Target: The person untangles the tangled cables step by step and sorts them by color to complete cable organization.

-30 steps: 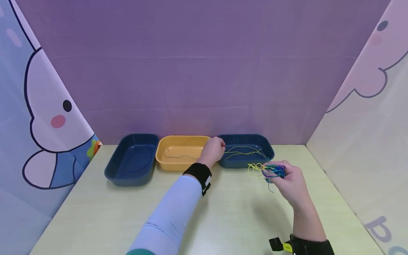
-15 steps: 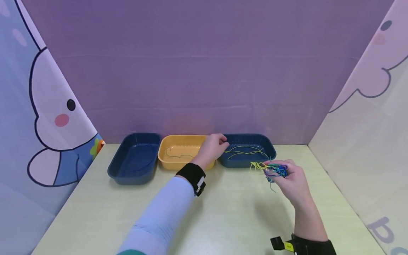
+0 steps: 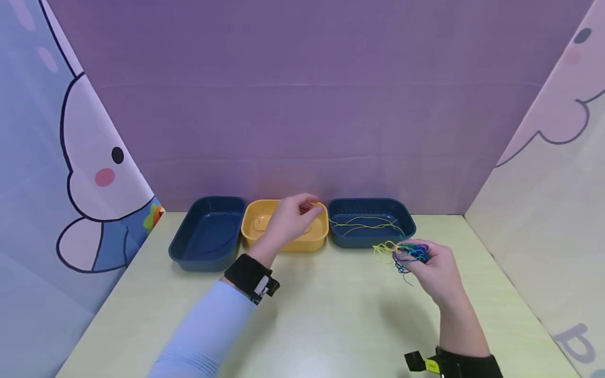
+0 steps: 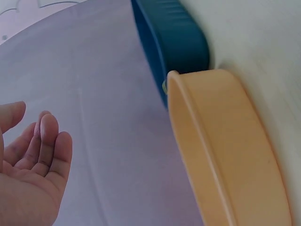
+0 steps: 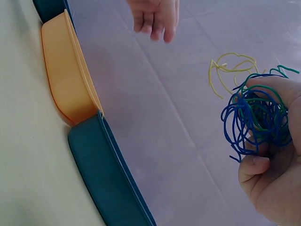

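My right hand [image 3: 437, 273] holds a tangled bunch of blue, green and yellow strings [image 5: 256, 117] above the table, in front of the right-hand tray. Loose yellow loops stick out of the bunch toward the left. Over the yellow tray [image 3: 309, 244] hovers my left hand [image 3: 288, 218], its thumb apart from loosely bent fingers and nothing between them in the left wrist view. Several yellow strings [image 3: 368, 226] lie in the right dark blue tray [image 3: 359, 242], one end reaching its left rim. A thin string [image 3: 257, 226] lies in the yellow tray, partly hidden by my left hand.
Another dark blue tray [image 3: 203, 260] stands at the left end of the row, with a dark thin strand inside. A purple cloth wall [image 3: 302, 105] rises right behind the trays, and printed cloth panels [image 3: 557, 220] flank the table [image 3: 331, 315].
My left hand has drawn back leftward from the right tray's near-left rim to over the yellow tray, its thumb and fingers parting. The right hand keeps holding the bunch, nearly still. The view has shifted slightly.
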Available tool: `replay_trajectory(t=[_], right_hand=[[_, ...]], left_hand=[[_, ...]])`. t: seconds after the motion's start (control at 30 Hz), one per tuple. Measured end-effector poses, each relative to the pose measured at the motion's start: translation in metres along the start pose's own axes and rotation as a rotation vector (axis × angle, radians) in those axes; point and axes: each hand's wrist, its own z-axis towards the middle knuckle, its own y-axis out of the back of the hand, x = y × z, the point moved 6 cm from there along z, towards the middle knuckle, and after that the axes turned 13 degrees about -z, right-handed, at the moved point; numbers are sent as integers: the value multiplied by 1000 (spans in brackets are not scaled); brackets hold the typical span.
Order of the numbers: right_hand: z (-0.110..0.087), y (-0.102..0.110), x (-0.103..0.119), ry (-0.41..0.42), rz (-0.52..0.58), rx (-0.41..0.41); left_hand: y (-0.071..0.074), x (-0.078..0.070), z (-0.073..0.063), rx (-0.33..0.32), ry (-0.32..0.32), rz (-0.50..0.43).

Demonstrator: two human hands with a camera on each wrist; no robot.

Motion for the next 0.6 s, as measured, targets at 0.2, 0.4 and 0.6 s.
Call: replay_trajectory(t=[0.2,0.4,0.6], right_hand=[[1,-2,-2,-12,29,6],[1,-2,-2,0,36,23],[1,-2,-1,-3,45,54]], left_hand=[[26,-4,-28,-13,-55,37],[51,-7,-54,-4,-36,43],[72,-11,-84,-24,-15,110]])
